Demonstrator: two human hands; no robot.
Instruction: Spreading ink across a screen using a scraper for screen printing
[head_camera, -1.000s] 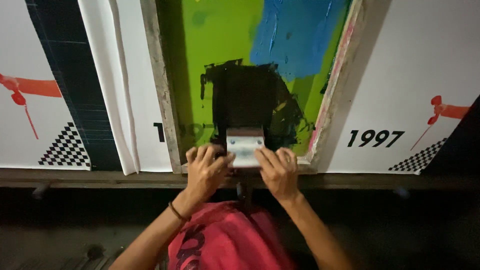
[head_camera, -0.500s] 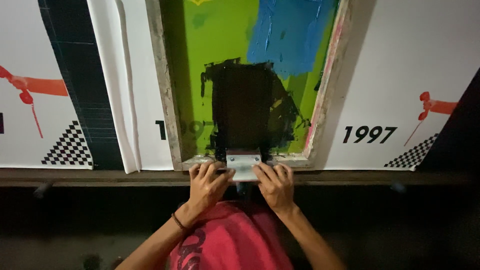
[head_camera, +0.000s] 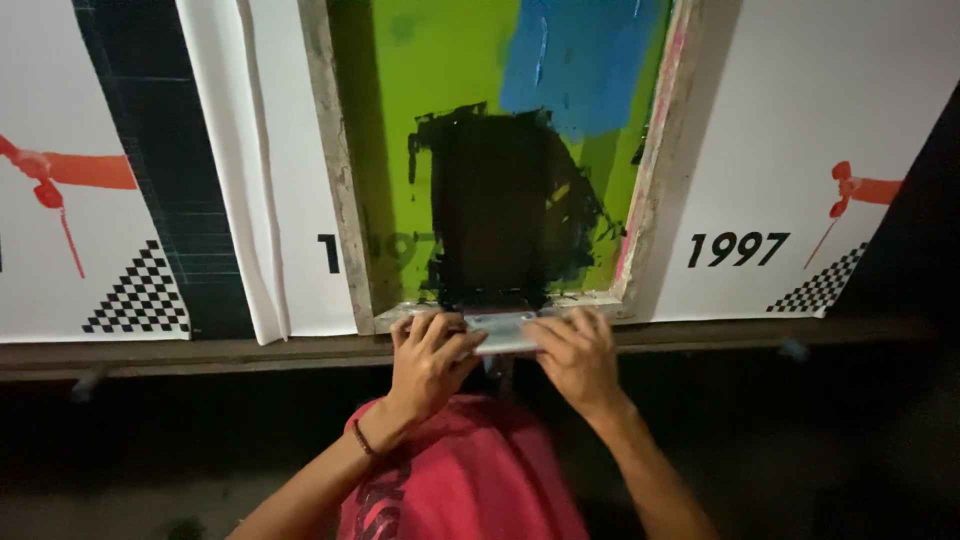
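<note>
The squeegee (head_camera: 503, 332) is a short, pale metal-handled bar lying crosswise at the near edge of the table, on the near rail of the screen (head_camera: 500, 160). The screen is a worn pale frame with green mesh, a blue patch and a black ink rectangle, lying flat.

Print bench, near edge: screen frame between printed sheets, squeegee at its near rail.

Screen frame (head_camera: 338, 200) lies on the bench (head_camera: 200, 352), centre, its near rail just behind the bench's front edge. Squeegee (head_camera: 503, 332) sits on that near rail, at the near end of the ink patch (head_camera: 495, 200). Left hand (head_camera: 430, 360) on the squeegee's left end, right hand (head_camera: 575, 358) on its right end. Printed sheets flank the frame: one left (head_camera: 120, 200), one right (head_camera: 800, 150).
</note>
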